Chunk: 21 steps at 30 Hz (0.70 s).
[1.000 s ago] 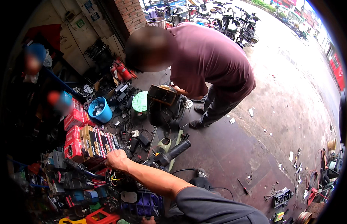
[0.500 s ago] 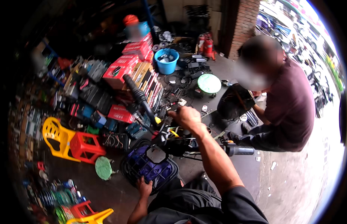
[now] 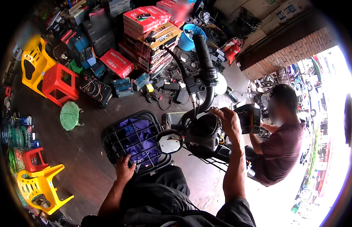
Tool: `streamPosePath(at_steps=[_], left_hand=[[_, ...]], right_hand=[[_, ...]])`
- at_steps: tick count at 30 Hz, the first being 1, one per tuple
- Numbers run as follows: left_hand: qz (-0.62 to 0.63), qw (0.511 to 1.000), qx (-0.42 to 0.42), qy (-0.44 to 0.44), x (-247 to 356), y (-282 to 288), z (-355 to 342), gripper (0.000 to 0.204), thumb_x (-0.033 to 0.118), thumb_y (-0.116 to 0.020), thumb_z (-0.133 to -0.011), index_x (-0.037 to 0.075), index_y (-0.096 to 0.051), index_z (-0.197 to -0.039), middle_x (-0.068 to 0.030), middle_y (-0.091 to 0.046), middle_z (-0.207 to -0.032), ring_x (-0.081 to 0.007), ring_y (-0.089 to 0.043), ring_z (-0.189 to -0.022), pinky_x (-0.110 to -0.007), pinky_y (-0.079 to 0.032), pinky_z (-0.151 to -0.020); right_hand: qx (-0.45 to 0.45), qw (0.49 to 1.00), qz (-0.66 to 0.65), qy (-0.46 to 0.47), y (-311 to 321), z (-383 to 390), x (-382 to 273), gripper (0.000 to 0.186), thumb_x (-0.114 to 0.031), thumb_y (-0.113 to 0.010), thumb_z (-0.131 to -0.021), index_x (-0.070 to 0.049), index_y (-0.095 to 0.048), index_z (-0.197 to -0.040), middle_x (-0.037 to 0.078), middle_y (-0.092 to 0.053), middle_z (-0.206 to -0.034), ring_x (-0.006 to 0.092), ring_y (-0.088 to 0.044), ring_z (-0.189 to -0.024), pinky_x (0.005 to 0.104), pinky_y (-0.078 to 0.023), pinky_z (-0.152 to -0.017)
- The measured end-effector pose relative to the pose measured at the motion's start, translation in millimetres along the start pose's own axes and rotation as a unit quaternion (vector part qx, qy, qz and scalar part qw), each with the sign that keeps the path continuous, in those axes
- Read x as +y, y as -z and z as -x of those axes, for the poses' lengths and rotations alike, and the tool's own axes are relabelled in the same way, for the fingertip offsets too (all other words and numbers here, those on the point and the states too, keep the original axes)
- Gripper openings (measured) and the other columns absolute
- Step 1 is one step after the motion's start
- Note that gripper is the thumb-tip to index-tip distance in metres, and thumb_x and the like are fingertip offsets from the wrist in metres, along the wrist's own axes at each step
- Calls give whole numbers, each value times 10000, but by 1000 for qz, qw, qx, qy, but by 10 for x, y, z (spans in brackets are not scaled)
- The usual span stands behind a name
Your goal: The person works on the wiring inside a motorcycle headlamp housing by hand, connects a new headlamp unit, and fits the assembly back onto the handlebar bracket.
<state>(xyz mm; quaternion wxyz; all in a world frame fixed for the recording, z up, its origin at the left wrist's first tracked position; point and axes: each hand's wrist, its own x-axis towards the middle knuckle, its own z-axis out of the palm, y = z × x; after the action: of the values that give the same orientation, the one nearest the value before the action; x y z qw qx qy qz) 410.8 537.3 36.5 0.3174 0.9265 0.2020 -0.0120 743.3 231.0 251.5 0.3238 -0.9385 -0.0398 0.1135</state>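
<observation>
My left hand (image 3: 125, 168) has its fingers hooked over the near rim of a black wire basket (image 3: 111, 126). Purple cloth (image 3: 138, 142) lies inside the basket. My right hand (image 3: 230, 123) is beside the black headlight housing (image 3: 203, 135) at the front of an electric bike, its fingers bent together near the housing's top. What those fingers hold, if anything, is hidden. The bike's handlebar (image 3: 205, 56) rises beyond the basket, with a black grip and a brake lever (image 3: 177, 58). A mirror-like octagonal plate (image 3: 170, 142) sits between basket and housing.
On the right, a seated person (image 3: 282, 147) holds a black box-shaped part (image 3: 248, 118). Red cartons (image 3: 147, 19) are stacked at the back near a blue bucket (image 3: 189, 39). Plastic stools (image 3: 58, 81) and yellow chairs (image 3: 38, 193) stand left; loose parts litter the floor.
The view has turned, and the handlebar now stands upright in the middle. My right hand has come from above the handlebar to the headlight housing. My left hand stays on the basket rim.
</observation>
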Motion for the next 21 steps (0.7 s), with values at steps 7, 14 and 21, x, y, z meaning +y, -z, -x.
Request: streamPosePath(at_steps=[7,14,21], left_hand=[[-7,999,-36,-22,-76,54,-103,477,186,-743,-746,86,-582,-1184,-141,-607,-1025,-353,-551,-993,-446,-465,-870],[-19,999,-26,-27,-158,-24,-147,421,202,-736,-758,83,-612,-1142,-134,-642,-994,-342,-588,-962,-448,-484,-848],[-26,999,-42,-1,-111,13,-179,395,208,-732,-768,81,-623,-1126,-143,-655,-1001,-341,-601,-959,-439,-490,-847]], right_hand=[[0,1000,9,5,10,-16,-84,535,-482,-661,-868,50,-698,-912,173,-667,-697,229,-655,-659,359,-501,-653],[-33,998,-46,8,17,9,-178,411,-310,-483,-941,50,-662,-858,136,-670,-708,148,-597,-657,346,-480,-657],[-118,946,-288,-88,38,-5,-24,512,-412,-545,-971,71,-665,-1090,122,-699,-989,175,-635,-912,296,-489,-841]])
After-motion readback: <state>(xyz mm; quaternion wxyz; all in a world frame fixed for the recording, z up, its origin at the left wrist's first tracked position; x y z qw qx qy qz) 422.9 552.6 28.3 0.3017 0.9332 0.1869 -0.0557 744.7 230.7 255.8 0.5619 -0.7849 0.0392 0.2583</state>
